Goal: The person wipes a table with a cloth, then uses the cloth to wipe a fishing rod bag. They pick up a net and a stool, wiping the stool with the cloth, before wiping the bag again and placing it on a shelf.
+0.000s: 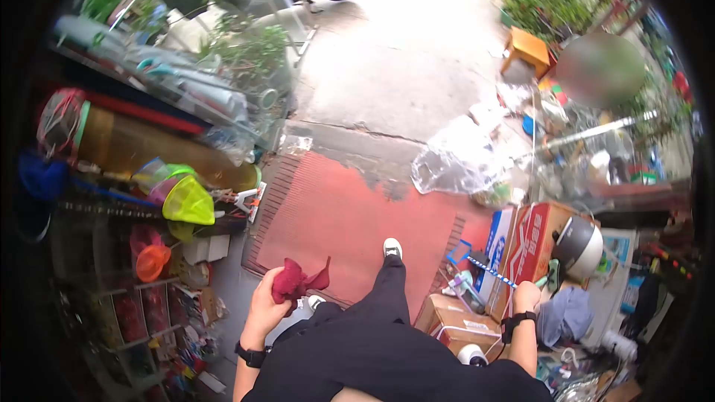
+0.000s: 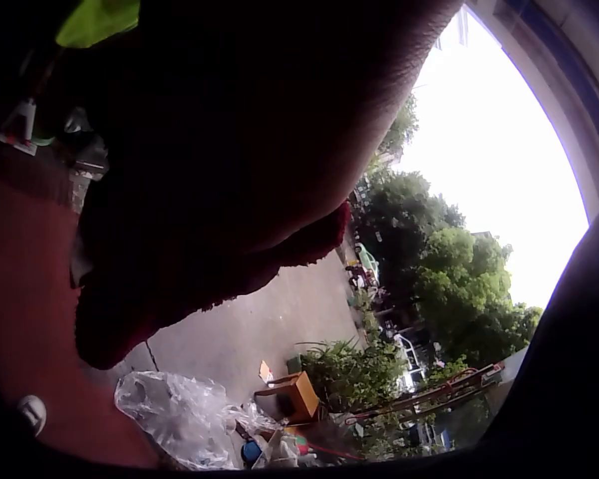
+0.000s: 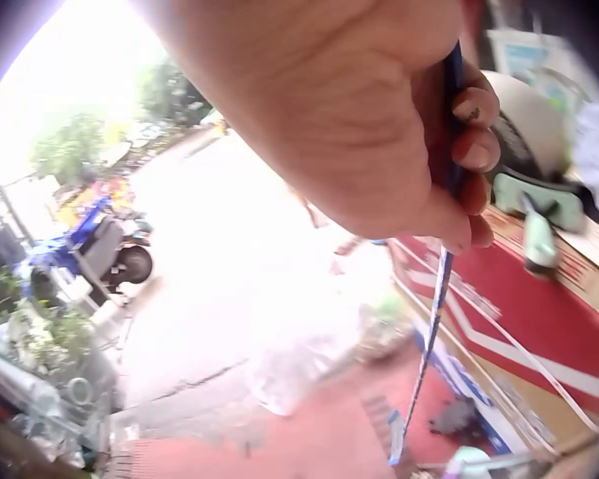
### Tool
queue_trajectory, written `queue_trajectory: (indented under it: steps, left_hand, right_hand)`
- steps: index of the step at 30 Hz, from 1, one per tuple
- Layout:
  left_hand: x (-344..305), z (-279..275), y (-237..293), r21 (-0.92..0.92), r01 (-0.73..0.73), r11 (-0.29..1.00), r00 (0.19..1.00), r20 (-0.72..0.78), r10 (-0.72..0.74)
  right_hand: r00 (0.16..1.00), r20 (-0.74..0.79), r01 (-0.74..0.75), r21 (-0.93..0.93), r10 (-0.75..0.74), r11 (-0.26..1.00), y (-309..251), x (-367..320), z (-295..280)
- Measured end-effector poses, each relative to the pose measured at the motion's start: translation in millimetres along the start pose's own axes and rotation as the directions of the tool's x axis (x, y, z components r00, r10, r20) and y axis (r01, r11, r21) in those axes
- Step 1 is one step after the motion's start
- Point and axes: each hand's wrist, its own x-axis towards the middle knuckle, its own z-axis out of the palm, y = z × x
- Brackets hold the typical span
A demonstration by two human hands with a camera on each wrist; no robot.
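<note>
In the head view the left hand grips a crumpled dark red cloth, which sticks out past the fingers over the red mat. The same cloth looks dark in the left wrist view, under the shadowed hand. At the right, the right hand holds a thin blue-and-white patterned stick with a blue frame-like end. Its fingers curl round the stick in the right wrist view, and the far end points down toward the mat.
A red mat covers the floor ahead, with a clear plastic bag at its far right corner. Cardboard boxes and a helmet stand at the right. Crowded shelves and yellow-green nets line the left.
</note>
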Motion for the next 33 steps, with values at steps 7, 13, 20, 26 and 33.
queue_trajectory:
  steps: [7,13,20,26,33]
  left_hand:
    - [-132.9,-62.6,-96.2,-0.041,-0.144,0.989,0.962,-0.239,0.13]
    - [-306.9,-97.3,-203.8,-0.189,-0.007,0.982,0.891,-0.447,-0.079]
    - [-494.8,-121.4,-308.0,-0.29,0.102,0.952,0.745,-0.612,-0.266]
    - [-588.4,-128.1,-356.8,-0.741,0.071,0.668,0.641,-0.479,-0.599]
    - [-651.9,-172.8,-439.8,-0.778,-0.151,0.61,0.367,-0.617,-0.696]
  right_hand:
    - [0.767,-0.404,0.56,0.043,-0.498,0.828,-111.1,-153.9,-176.8]
    - [0.35,-0.251,0.923,0.259,-0.903,0.286,-238.1,-296.1,-148.6]
    - [-0.025,-0.057,0.889,0.455,-0.998,-0.049,-361.0,-518.2,-71.4]
    - [-0.373,0.034,0.761,0.584,-0.927,-0.284,-425.2,-752.6,-23.9]
    - [-0.825,0.295,0.499,0.781,-0.483,-0.376,-472.6,-996.3,29.2]
